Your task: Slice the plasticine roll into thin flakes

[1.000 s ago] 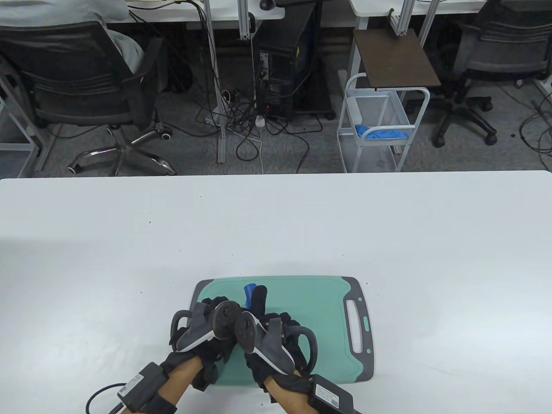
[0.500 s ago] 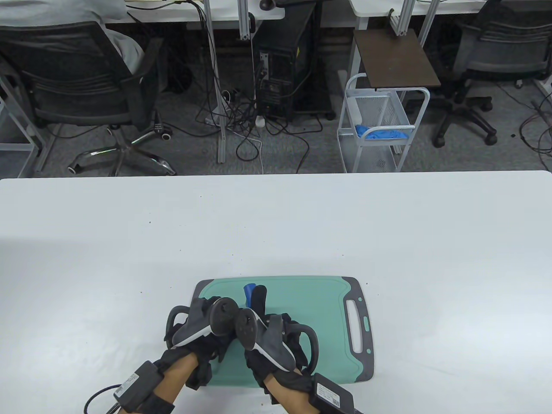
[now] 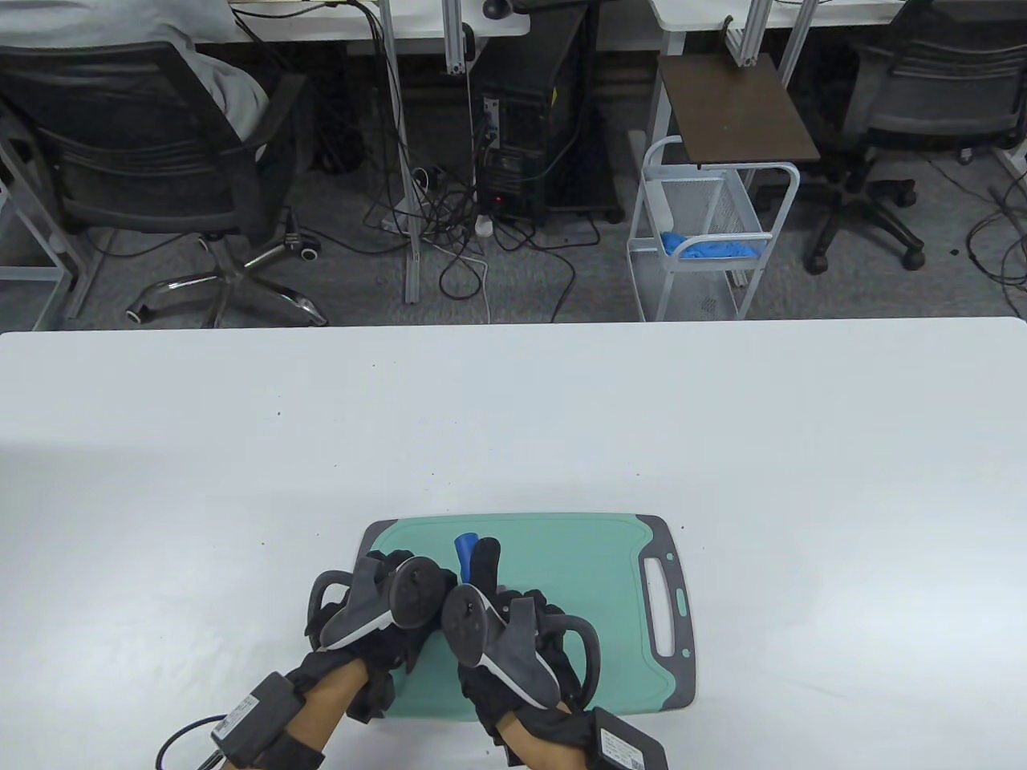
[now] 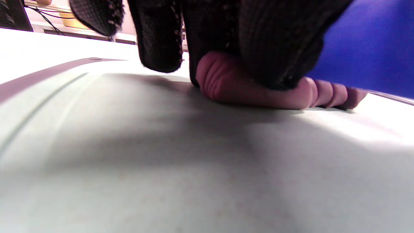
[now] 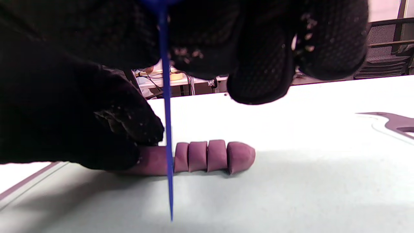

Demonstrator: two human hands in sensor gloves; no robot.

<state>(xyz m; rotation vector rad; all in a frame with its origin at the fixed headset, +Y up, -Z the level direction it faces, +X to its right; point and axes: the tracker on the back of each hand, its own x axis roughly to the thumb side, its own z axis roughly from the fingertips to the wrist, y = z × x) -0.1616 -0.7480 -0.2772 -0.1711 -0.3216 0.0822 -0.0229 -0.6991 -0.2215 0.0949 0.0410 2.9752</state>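
Observation:
A purple plasticine roll (image 5: 152, 160) lies on the green cutting board (image 3: 578, 561), with several cut slices (image 5: 213, 156) at its right end. My left hand (image 3: 385, 597) presses down on the roll's left part; the left wrist view shows the fingers (image 4: 278, 42) on top of the roll (image 4: 226, 84). My right hand (image 3: 505, 622) grips a blue plastic knife (image 5: 166, 113). The blade stands upright, edge down on the board, set in the roll just left of the slices. Its blue tip (image 3: 464, 545) shows in the table view. The roll is hidden under the hands in the table view.
The board has a grey rim and a handle slot (image 3: 662, 601) on its right side. It lies near the front edge of a white table (image 3: 722, 417). Office chairs, cables and a white wire cart (image 3: 706, 233) stand on the floor beyond.
My right hand has shifted slightly right and toward me with the knife. My left hand has moved a little left along the roll.

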